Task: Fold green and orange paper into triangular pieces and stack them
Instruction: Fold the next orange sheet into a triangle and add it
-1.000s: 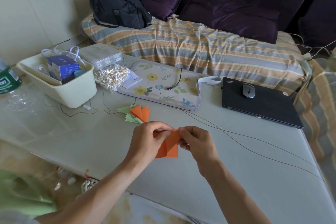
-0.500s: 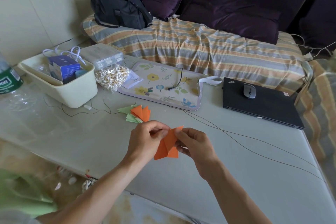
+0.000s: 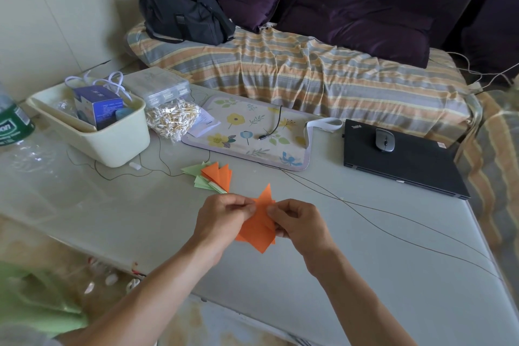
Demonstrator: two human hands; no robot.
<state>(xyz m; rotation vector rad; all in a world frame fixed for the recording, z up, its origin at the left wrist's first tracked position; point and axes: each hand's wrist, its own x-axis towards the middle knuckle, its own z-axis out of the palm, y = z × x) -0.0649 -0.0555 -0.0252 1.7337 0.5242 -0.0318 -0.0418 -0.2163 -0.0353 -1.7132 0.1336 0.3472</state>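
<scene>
An orange paper piece [image 3: 258, 230] is held just above the pale table [image 3: 126, 222], partly folded, one pointed corner sticking up past my fingers. My left hand [image 3: 223, 219] pinches its left side between thumb and fingertips. My right hand [image 3: 297, 220] pinches its right side, fingers curled over the edge. Behind my hands lies a small pile of folded triangular pieces [image 3: 212, 178], orange ones on top of light green ones, flat on the table.
A cream bin [image 3: 112, 143] with a blue box stands at the left, a bag of cotton swabs [image 3: 171, 118] beside it. A floral mat [image 3: 252, 132] lies behind the pile. A black laptop [image 3: 401, 160] with a mouse sits at the right. Thin cables [image 3: 393, 222] cross the table.
The orange paper has been turned and opened out between my hands, its tip now pointing up. Both hands shifted slightly but kept their pinch.
</scene>
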